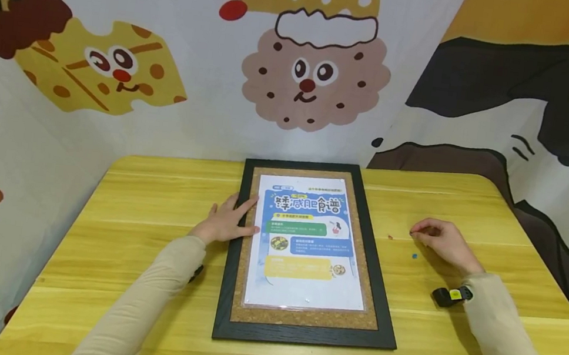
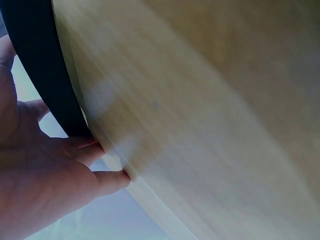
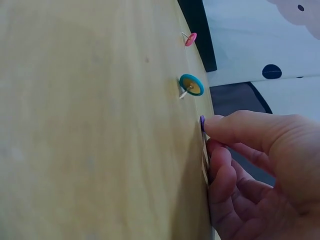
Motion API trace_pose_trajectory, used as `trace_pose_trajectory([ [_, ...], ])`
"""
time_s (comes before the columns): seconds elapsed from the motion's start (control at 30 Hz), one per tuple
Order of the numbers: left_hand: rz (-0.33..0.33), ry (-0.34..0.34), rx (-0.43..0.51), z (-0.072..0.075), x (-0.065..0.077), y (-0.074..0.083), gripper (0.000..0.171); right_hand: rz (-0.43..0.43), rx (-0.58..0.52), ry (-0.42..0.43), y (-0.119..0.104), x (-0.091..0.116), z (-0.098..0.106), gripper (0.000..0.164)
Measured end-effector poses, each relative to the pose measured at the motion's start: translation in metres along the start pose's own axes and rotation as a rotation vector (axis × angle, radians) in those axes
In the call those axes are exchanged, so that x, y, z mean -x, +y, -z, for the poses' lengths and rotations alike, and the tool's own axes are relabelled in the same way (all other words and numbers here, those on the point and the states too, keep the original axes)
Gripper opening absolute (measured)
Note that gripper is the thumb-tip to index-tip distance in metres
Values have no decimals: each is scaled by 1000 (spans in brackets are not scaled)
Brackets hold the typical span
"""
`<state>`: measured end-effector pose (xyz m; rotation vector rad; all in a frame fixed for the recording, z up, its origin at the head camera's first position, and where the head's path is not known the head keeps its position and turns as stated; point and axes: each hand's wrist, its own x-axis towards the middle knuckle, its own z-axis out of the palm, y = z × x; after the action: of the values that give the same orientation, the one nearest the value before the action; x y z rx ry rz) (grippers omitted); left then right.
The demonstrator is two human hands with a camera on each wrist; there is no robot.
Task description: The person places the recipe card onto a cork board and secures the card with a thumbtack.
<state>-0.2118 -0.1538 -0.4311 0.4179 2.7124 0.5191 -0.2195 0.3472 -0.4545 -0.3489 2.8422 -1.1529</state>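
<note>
A cork board (image 1: 299, 318) with a black frame lies flat on the table, bearing a printed poster (image 1: 308, 242) under a clear sheet. My left hand (image 1: 226, 220) rests across its left edge with fingers spread, the thumb reaching onto the poster. In the left wrist view the black frame (image 2: 47, 75) passes under those fingers. To the right of the board, my right hand (image 1: 442, 241) pinches a purple thumbtack (image 3: 202, 123) at the tabletop, fingers curled. Close by lie a blue thumbtack (image 1: 414, 255) and a red thumbtack (image 1: 391, 237), both points up in the right wrist view.
The yellow wood-grain table (image 1: 141, 302) backs onto a wall cloth (image 1: 189, 130) printed with cartoon food. A black wrist strap device (image 1: 451, 296) hangs at my right cuff. The board's far edge lies close to the wall cloth.
</note>
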Motion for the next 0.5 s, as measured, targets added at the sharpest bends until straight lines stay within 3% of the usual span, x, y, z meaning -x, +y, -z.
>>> trace_pose_trajectory([
  [0.17, 3, -4, 6, 0, 0, 1, 83, -4, -27, 4, -3, 2, 1, 16],
  [0.5, 5, -2, 6, 0, 0, -1, 84, -13, -207, -7, -9, -1, 2, 22],
])
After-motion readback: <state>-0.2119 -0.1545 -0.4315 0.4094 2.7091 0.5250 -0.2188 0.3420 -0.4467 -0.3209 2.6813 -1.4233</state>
